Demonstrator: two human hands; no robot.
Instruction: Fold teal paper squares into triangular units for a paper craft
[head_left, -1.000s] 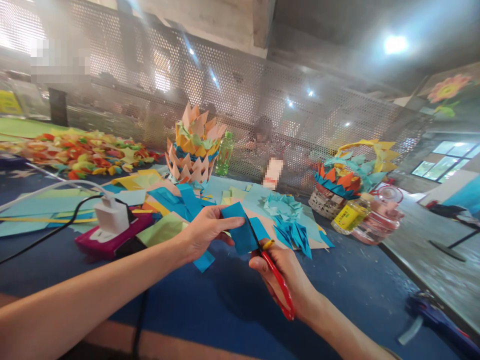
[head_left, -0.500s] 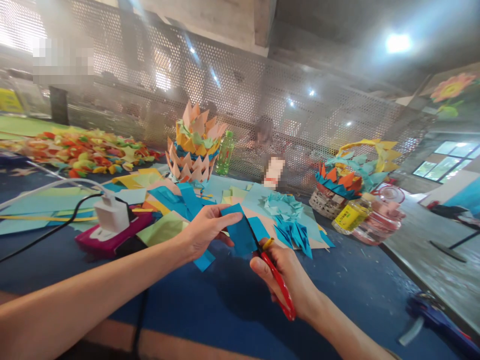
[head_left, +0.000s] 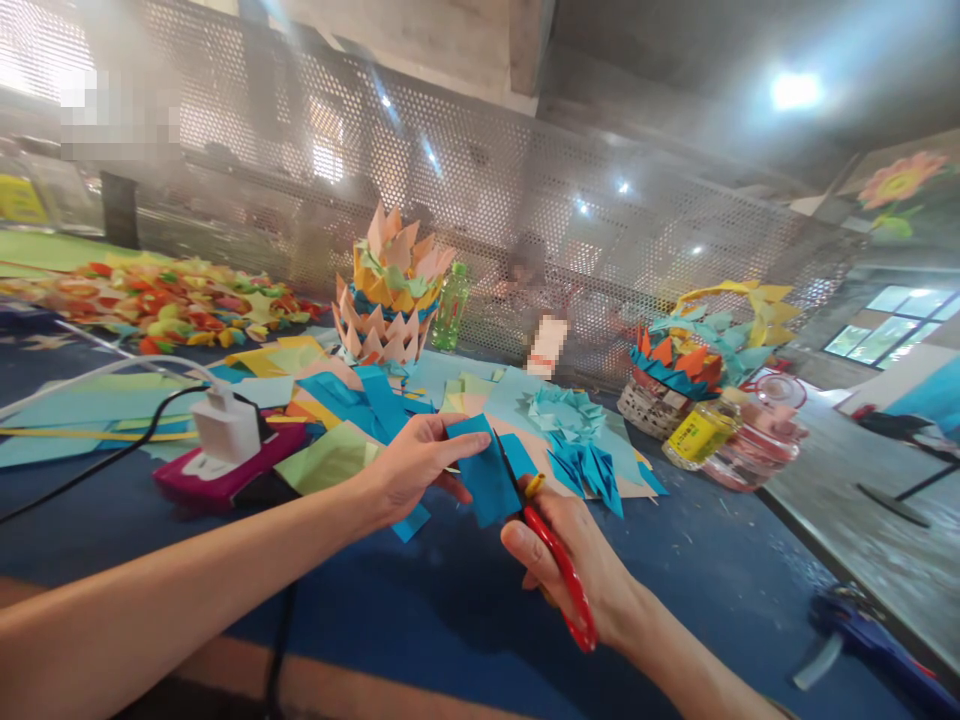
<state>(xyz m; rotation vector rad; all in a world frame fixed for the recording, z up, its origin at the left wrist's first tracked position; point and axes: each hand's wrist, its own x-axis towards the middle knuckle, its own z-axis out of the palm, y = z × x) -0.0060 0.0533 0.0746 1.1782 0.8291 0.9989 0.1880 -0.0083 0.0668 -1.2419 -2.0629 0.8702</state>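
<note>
Dark table (head_left: 427,610) stretched beneath paper (head_left: 486,485) and scissors (head_left: 556,550)

Mid-frame, the paper sat between two separated hands: the left hand (head_left: 420,462) pinched its upper left, while the right hand (head_left: 581,535) gripped the scissors, blades at the paper's right edge.

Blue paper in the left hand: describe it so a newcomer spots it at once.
Look just above the near part of the dark blue table. There the left hand pinches the blue paper, next to red-handled scissors in the right hand. Unlike the blue strips lying behind it, this piece is held up.
</note>
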